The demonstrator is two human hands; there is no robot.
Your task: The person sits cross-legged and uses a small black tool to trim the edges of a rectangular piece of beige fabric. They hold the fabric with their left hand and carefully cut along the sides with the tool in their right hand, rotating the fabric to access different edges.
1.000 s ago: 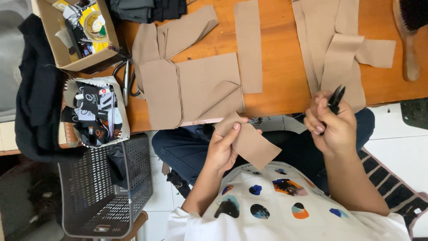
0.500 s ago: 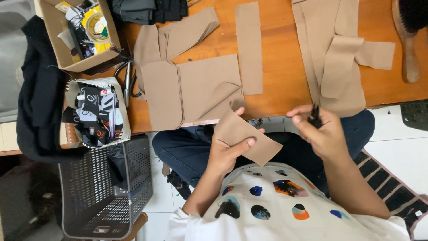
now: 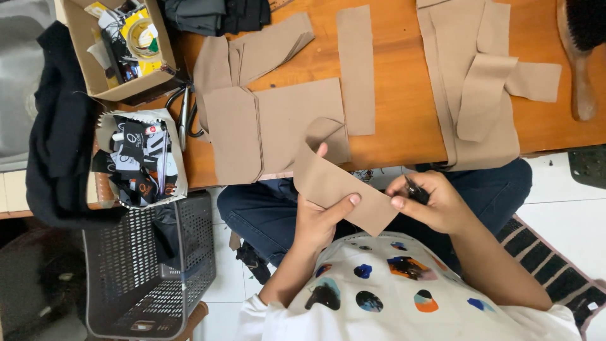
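Note:
My left hand (image 3: 319, 218) holds a tan fabric strip (image 3: 341, 186) over my lap, thumb on top and fingers behind it. My right hand (image 3: 435, 203) is closed around a small black tool (image 3: 413, 189), its tip close to the strip's right end. Just beyond both hands, more tan fabric pieces (image 3: 271, 123) lie stacked on the orange wooden table (image 3: 398, 136).
Further tan pieces (image 3: 480, 95) lie at the table's right, beside a wooden brush (image 3: 581, 57). A cardboard box (image 3: 120, 50) of small items, scissors (image 3: 185, 117), a paper tray of black labels (image 3: 142, 158), black cloth (image 3: 60, 132) and a grey mesh basket (image 3: 148, 271) sit at the left.
My right hand has come down and left with the black tool, from above my lap to the strip's right end. My left hand has turned the strip and raised it slightly.

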